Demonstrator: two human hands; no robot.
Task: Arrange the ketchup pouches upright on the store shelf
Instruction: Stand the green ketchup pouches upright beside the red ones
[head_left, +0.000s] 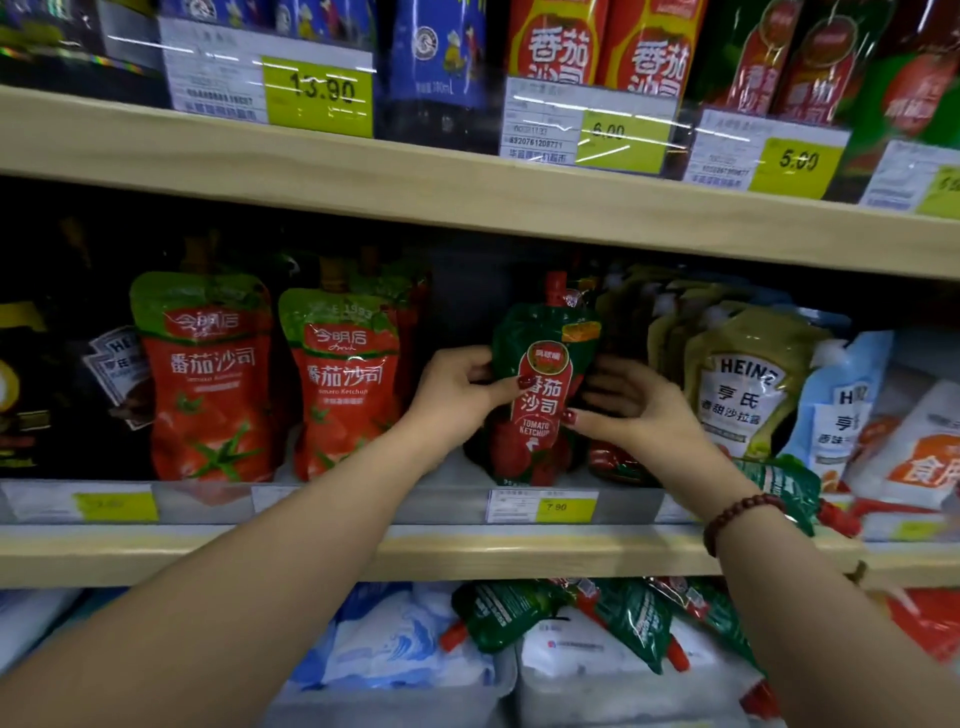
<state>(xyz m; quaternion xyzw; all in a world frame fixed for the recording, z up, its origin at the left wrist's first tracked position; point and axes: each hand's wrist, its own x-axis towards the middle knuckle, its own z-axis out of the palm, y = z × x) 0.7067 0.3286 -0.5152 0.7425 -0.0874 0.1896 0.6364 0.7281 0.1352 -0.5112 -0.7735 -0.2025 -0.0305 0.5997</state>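
A green and red ketchup pouch (540, 384) with a red cap stands upright on the middle shelf (467, 556). My left hand (457, 389) grips its left edge, thumb across the front. My right hand (628, 405) touches its right side with fingers spread, thumb on the front. Another pouch of the same kind (779, 488) lies flat on the shelf edge by my right wrist. Several more green pouches (613, 618) lie on their sides on the shelf below.
Two red tomato ketchup pouches (208, 374) stand to the left. Heinz salad dressing pouches (748, 384) stand to the right. The upper shelf (363, 176) hangs close above. White bags (415, 649) fill the lower shelf. A price tag (543, 506) sits under the held pouch.
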